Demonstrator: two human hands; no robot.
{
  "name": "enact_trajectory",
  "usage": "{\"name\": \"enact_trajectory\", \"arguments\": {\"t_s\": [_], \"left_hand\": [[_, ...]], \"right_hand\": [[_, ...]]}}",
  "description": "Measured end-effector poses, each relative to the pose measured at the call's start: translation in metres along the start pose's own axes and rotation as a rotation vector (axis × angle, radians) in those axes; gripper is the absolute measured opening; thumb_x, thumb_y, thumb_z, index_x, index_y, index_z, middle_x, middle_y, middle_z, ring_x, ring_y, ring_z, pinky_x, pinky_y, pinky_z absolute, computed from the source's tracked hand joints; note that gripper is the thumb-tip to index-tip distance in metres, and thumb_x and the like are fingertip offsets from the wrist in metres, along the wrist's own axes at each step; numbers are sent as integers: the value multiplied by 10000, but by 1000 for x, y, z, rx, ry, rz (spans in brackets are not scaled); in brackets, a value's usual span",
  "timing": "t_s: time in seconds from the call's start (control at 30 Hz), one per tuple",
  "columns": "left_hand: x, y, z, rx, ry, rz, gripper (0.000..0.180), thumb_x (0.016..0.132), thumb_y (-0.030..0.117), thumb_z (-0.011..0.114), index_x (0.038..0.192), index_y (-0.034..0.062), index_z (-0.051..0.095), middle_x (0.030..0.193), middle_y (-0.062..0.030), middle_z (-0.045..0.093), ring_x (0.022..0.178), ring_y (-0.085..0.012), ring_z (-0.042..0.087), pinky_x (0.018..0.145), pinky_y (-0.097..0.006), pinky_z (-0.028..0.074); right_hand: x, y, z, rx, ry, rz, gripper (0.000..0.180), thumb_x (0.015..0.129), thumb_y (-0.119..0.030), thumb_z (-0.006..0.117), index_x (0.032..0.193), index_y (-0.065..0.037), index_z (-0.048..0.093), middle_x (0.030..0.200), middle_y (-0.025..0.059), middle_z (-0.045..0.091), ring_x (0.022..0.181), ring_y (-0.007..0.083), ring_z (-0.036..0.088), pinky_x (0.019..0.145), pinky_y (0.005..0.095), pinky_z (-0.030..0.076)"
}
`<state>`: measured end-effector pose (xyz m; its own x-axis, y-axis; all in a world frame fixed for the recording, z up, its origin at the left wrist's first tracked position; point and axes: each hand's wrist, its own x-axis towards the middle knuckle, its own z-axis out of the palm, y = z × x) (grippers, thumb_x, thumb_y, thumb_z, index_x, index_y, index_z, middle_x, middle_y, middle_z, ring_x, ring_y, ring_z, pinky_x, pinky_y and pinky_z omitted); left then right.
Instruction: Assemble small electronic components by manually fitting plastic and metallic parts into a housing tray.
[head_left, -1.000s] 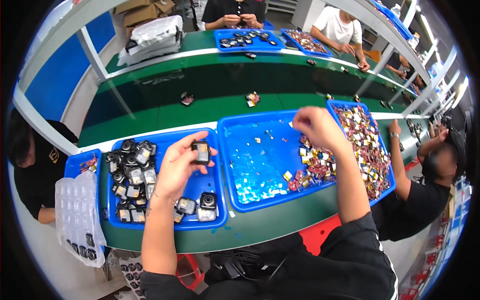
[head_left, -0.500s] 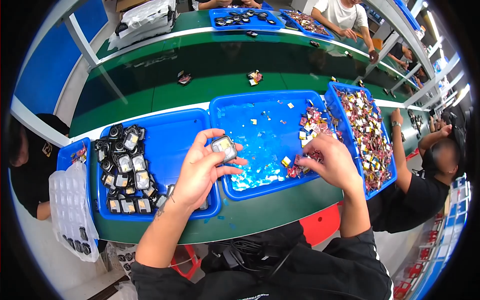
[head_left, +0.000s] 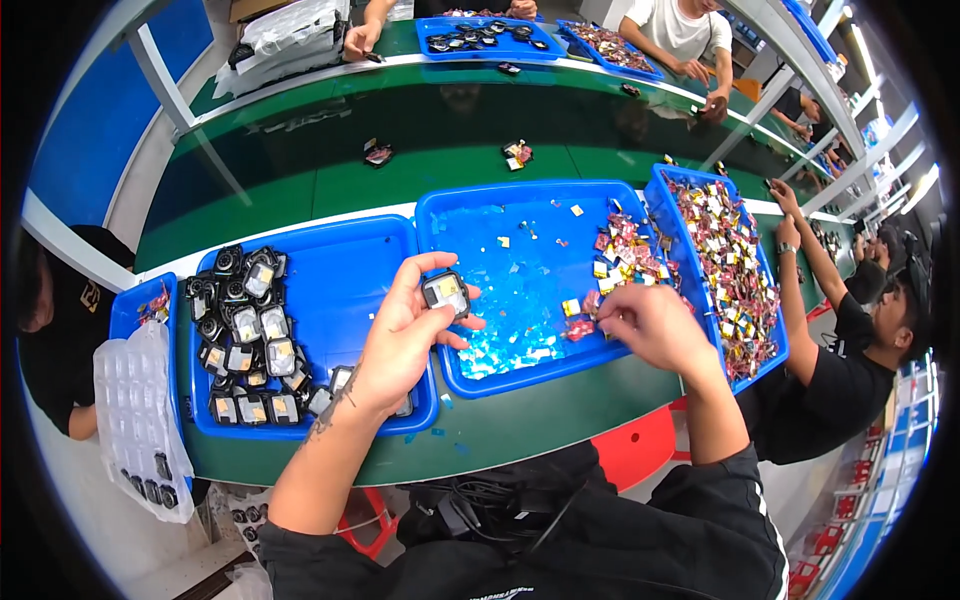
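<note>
My left hand (head_left: 400,330) holds up a small black-rimmed device casing (head_left: 446,293), its pale back with a yellowish patch turned upward. This hand is over the gap between the left blue tray (head_left: 330,300) and the middle blue tray (head_left: 480,220). Over the right part of the middle tray, my right hand (head_left: 655,325) is closed in a pinch on a small pinkish-red part (head_left: 580,328), partly hidden by the fingers. Beside it lies a loose pile of small red, white and yellow parts (head_left: 628,250). Shiny blue film bits (head_left: 510,345) cover the tray's lower left.
Several black casings (head_left: 245,325) fill the left tray's left side. A blue tray of red-and-yellow parts (head_left: 725,270) stands at right. Clear plastic trays (head_left: 140,400) are at far left. Small clusters (head_left: 517,154) lie on the green belt (head_left: 440,185). Co-workers sit across and at both sides.
My right hand's fingers have drawn together at the small parts. My left hand keeps its casing nearly still. The belt clusters have shifted slightly right, and a co-worker's hand has appeared across the belt.
</note>
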<state>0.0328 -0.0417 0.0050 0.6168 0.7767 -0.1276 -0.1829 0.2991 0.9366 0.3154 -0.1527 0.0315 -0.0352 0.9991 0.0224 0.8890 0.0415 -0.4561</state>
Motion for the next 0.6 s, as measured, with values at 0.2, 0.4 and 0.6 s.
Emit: {"name": "enact_trajectory", "arguments": {"t_s": [0.2, 0.4, 0.6], "left_hand": [[-4, 0, 2, 126, -45, 75, 324, 940, 82, 539, 1261, 46, 518, 1118, -98, 607, 941, -192, 655, 731, -266, 531], [-10, -2, 14, 513, 7, 309, 180, 867, 26, 667, 1044, 29, 699, 1114, -79, 569, 962, -156, 610, 781, -258, 525], [-10, -15, 25, 353, -84, 234, 180, 868, 123, 717, 1028, 42, 732, 926, -45, 635, 934, -111, 561, 751, -242, 482]], "right_hand": [[8, 15, -21, 126, 335, 123, 190, 828, 20, 642, 1018, 18, 648, 780, 76, 656, 714, 122, 615, 694, 279, 502], [-6, -19, 1, 874, 265, 197, 129, 900, -18, 619, 1021, 24, 627, 910, 21, 635, 797, 61, 584, 641, 199, 483], [-10, -69, 45, 1149, 242, 173, 170, 898, -23, 641, 1059, 27, 614, 957, 52, 639, 860, 82, 599, 680, 205, 503]]}}
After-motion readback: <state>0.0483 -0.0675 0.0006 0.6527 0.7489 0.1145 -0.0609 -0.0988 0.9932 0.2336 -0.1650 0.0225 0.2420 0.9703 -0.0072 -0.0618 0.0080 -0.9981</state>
